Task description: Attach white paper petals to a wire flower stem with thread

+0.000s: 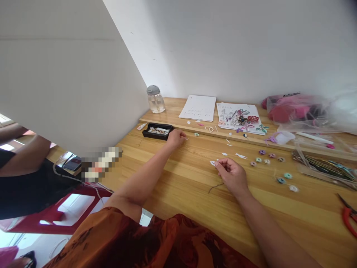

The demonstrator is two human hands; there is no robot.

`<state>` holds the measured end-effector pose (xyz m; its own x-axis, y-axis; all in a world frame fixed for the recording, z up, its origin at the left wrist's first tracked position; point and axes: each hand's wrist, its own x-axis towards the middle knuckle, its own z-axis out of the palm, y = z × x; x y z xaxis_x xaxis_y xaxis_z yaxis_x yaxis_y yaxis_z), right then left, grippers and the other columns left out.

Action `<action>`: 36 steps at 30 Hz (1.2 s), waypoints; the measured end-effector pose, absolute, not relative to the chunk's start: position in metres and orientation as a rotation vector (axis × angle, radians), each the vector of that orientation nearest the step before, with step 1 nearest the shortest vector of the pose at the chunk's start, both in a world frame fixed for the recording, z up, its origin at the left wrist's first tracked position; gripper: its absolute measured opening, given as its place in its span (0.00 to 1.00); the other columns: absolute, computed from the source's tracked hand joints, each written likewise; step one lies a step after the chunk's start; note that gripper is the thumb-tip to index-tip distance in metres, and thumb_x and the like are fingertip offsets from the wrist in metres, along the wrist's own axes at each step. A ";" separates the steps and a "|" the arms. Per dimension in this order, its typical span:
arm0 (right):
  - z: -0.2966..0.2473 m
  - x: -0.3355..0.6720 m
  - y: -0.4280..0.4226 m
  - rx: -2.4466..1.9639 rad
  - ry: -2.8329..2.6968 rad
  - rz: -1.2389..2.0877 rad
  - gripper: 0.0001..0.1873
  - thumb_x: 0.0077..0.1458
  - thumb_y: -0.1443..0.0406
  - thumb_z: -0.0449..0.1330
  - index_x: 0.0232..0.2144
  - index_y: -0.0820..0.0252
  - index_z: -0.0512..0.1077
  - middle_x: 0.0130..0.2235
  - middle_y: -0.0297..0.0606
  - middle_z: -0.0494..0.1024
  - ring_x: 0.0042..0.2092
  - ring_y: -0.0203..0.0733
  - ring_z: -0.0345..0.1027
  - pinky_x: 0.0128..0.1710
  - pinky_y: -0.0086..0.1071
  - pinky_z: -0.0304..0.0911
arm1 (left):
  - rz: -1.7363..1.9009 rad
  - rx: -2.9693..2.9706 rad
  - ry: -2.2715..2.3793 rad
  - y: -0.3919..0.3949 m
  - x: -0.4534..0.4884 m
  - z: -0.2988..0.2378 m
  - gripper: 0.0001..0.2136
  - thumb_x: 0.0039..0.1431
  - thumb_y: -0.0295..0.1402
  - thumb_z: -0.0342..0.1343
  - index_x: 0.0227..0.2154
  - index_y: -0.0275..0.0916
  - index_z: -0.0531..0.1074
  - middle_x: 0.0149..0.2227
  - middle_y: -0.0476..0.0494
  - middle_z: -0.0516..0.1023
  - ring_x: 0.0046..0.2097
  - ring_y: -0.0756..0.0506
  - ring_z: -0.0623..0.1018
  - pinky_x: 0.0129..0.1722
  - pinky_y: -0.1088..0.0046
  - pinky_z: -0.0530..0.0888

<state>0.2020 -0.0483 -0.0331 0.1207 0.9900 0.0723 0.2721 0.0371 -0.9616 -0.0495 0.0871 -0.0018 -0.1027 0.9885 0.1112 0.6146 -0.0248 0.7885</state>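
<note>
My right hand [233,175] is closed in a pinch over the wooden table, with a small white petal-shaped paper cutout [212,163] at its fingertips. Below that hand a short dark thread [215,187] trails on the wood. Beside the black tray [158,137] of small beads, my left hand [175,139] is closed, thumb and finger together. A tiny white bit shows by its fingertips, too small to name. Between and beyond the hands lie more white paper cutouts [224,153] and a green striped leaf shape [196,134].
Several thread bobbins [281,180] lie to the right, near a clear box of wires [329,167] and red-handled pliers [348,217]. On the back ledge are a lidded jar [156,102], paper sheets [198,106], wire flowers [252,119] and a plastic bag [295,108]. Another person's arm [30,156] shows at left.
</note>
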 end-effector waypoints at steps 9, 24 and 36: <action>-0.032 0.203 -0.048 -1.430 -1.380 0.893 0.19 0.51 0.48 0.64 0.29 0.58 0.73 0.25 0.34 0.72 0.26 0.36 0.62 0.26 0.30 0.58 | 0.867 1.686 1.816 0.096 -0.046 -0.012 0.05 0.46 0.29 0.69 0.24 0.38 0.78 0.28 0.45 0.79 0.35 0.46 0.75 0.42 0.71 0.71; -0.032 0.204 -0.047 -1.405 -1.445 0.886 0.24 0.49 0.43 0.64 0.29 0.58 0.73 0.24 0.34 0.73 0.25 0.37 0.63 0.25 0.30 0.58 | 1.413 1.117 1.467 0.071 -0.043 0.000 0.10 0.49 0.35 0.65 0.27 0.36 0.72 0.24 0.51 0.73 0.25 0.54 0.69 0.27 0.77 0.65; -0.028 0.204 -0.047 -1.418 -1.472 0.905 0.22 0.49 0.46 0.64 0.30 0.59 0.74 0.23 0.33 0.73 0.24 0.37 0.62 0.25 0.31 0.57 | 1.299 0.997 1.067 0.018 -0.004 0.012 0.15 0.47 0.42 0.68 0.26 0.36 0.70 0.18 0.53 0.69 0.19 0.56 0.65 0.18 0.80 0.58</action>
<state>0.2041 -0.0466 -0.0283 0.0343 0.9940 0.1034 0.3566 0.0845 -0.9304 -0.0040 0.0181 0.0119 -0.0162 0.9991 -0.0400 -0.2336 0.0351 0.9717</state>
